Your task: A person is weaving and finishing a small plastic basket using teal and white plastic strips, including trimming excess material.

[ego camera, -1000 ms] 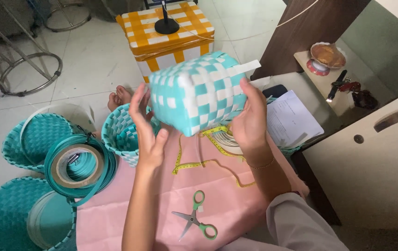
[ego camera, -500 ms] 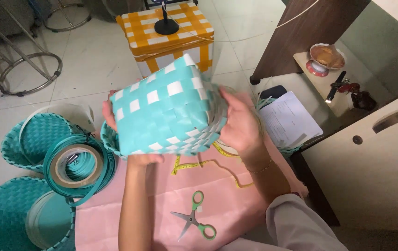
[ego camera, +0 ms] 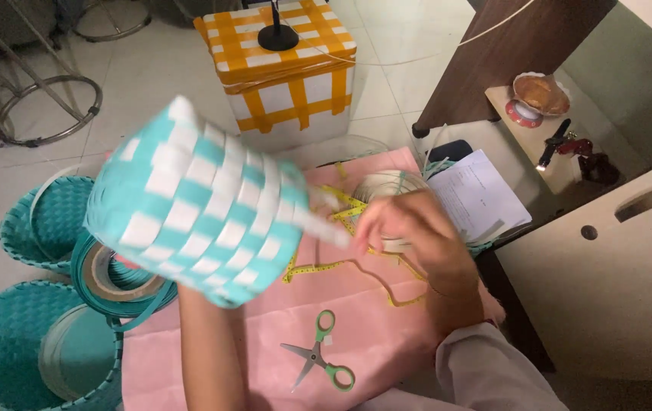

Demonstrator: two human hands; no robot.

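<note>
Fingers, right (ego camera: pixel 387 221): mine, blurred, bunched together and pinching the loose white strip end (ego camera: pixel 326 228) that sticks out of the woven basket's side.
Fingers, left: hidden behind the basket, so I cannot tell whether they are spread or curled; only my left forearm (ego camera: pixel 212 350) shows, rising up under it.
Woven basket (ego camera: pixel 197 205): teal and white checks, held up in the air and tilted, just left of my right fingers, touching them through the strip.
Measuring tape (ego camera: pixel 326 266): yellow, looping loosely below and behind my right fingers on the pink cloth.
Pink cloth (ego camera: pixel 372 320): spread flat under both of my arms.
Scissors (ego camera: pixel 318 354): green handles, blades slightly apart, lying on the cloth below my right fingers, apart from them.
Strip rolls (ego camera: pixel 113 278): teal and white coils, below and left of the basket.
Teal baskets (ego camera: pixel 6 350): two woven ones on the floor, far left of my fingers; a white coil lies inside the nearer one.
Papers (ego camera: pixel 478 198): white sheets just right of my right fingers.
Checked box (ego camera: pixel 280 68): yellow and white, well beyond my fingers, with a black stand on top.
</note>
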